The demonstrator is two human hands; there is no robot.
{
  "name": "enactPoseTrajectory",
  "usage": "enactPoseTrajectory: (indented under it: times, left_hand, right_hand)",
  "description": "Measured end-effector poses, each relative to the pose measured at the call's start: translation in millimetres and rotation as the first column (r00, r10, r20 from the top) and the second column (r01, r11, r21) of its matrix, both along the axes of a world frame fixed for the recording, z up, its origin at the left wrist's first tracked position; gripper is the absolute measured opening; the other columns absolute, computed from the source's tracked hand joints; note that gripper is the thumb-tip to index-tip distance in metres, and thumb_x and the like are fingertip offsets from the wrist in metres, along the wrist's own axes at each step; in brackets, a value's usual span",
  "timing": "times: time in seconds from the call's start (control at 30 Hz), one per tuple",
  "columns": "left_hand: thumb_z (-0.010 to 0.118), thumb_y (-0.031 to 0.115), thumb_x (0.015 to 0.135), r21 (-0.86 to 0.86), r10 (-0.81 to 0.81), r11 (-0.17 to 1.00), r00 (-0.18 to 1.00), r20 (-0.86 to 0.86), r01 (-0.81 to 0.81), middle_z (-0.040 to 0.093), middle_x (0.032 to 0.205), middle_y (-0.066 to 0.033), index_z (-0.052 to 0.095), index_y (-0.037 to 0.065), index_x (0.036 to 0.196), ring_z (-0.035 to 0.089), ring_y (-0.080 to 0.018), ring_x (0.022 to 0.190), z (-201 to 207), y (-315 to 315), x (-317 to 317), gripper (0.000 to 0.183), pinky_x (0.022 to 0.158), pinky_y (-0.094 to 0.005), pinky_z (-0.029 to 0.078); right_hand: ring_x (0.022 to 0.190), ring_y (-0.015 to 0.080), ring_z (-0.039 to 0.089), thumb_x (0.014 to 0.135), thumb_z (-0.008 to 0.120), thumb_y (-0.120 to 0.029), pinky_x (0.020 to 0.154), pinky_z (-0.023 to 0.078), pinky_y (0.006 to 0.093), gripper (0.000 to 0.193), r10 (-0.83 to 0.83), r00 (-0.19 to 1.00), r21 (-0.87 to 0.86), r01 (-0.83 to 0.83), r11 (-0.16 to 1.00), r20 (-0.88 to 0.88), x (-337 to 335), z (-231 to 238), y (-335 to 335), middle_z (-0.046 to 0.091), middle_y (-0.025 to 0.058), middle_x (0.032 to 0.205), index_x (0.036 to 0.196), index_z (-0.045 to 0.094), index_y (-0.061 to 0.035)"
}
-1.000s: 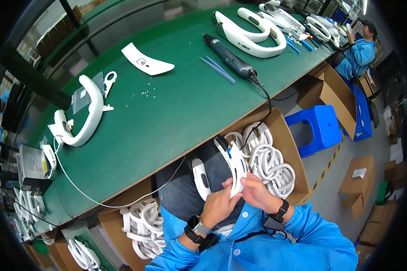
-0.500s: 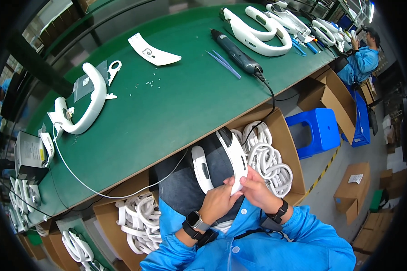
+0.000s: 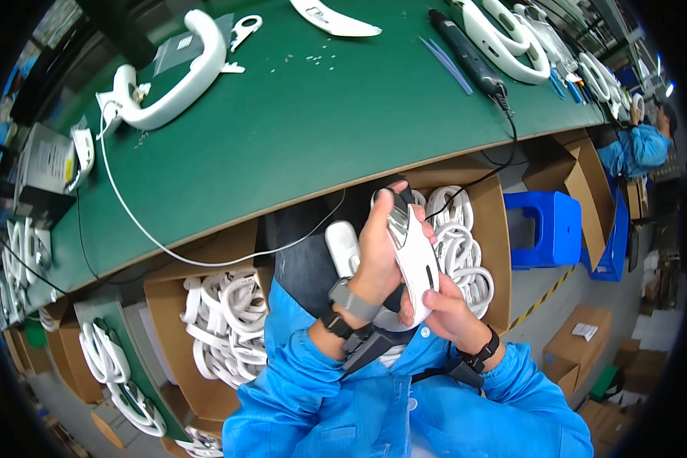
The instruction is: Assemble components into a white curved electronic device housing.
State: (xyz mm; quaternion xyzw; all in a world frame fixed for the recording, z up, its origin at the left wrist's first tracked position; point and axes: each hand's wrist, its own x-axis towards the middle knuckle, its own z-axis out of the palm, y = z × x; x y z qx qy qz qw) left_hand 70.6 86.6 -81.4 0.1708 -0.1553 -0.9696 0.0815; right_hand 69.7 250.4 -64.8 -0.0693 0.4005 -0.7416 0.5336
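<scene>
A white curved plastic housing (image 3: 417, 259) with a dark slot in its side and a dark upper end is held over my lap. My left hand (image 3: 378, 248) wraps round its upper part, with the fingertips at the dark end. Closed on the lower end is my right hand (image 3: 449, 305), its thumb lying near the slot. A second white arm (image 3: 342, 243) shows left of my left wrist; my hand hides whether it joins the held housing.
A green workbench (image 3: 282, 145) carries a white C-shaped part (image 3: 179, 99) with a cable, a dark electric screwdriver (image 3: 469, 57) and tweezers (image 3: 445, 65). Cardboard boxes of white rings (image 3: 233, 328) flank my lap. A blue stool (image 3: 546, 229) stands right; a co-worker (image 3: 640, 145) sits beyond.
My left hand has moved up from the housing's lower end to its upper part and wrapped round it. My right hand stays at the lower end. The whole view has shifted lower.
</scene>
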Motion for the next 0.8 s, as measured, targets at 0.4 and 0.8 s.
enactPoseTrajectory:
  times: [0.4,0.8]
  left_hand:
    - [0.042,0.053,0.101,-0.239,0.234,0.954,0.948,0.214,-0.182,0.057,0.078,-0.0089,0.045,0.010,0.118,0.059,-0.0185,0.061,6.0,16.7,-2.1,0.047,0.056,-0.0346,0.054]
    - [0.043,0.051,0.100,0.067,0.103,0.991,0.987,0.127,-0.112,0.058,0.083,-0.0101,0.047,0.011,0.118,0.060,-0.0245,0.071,-9.6,-15.5,7.5,0.043,0.063,-0.0395,0.051]
  right_hand:
    - [0.074,0.0216,0.064,0.099,0.056,-0.035,0.071,0.052,0.0347,0.040,-0.012,0.997,0.144,0.001,0.990,0.077,-9.3,-2.8,0.6,0.065,0.0120,0.085,0.113,0.055,0.0022]
    - [0.086,0.0209,0.066,0.098,0.059,-0.037,0.082,0.052,0.0345,0.040,0.135,0.986,0.074,-0.128,0.989,-0.102,5.2,-20.0,-6.1,0.067,0.0124,0.093,0.114,0.056,-0.0002]
